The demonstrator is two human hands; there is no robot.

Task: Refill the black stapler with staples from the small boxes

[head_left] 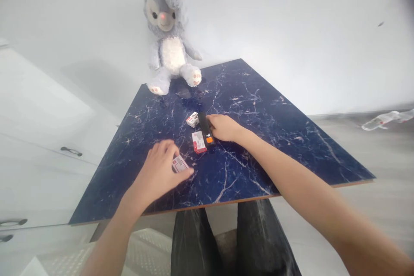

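Note:
My left hand (160,170) is curled around a small white-and-red box (180,164), which shows between the thumb and the bent fingers close to the table's front. Farther right, my right hand (224,127) grips the right side of a long black object with an orange patch (203,126); its fingertips are partly hidden. Against the left side of this object sits a second white-and-red box (199,142). A third small white-and-red box (192,119) lies by its far end, tilted at an angle.
The dark blue marble-patterned table (258,138) stands against a white wall. A grey plush toy (173,54) sits at its back left edge. White drawers (48,159) with dark handles are on the left. Clear plastic packaging (383,120) lies on the floor at right.

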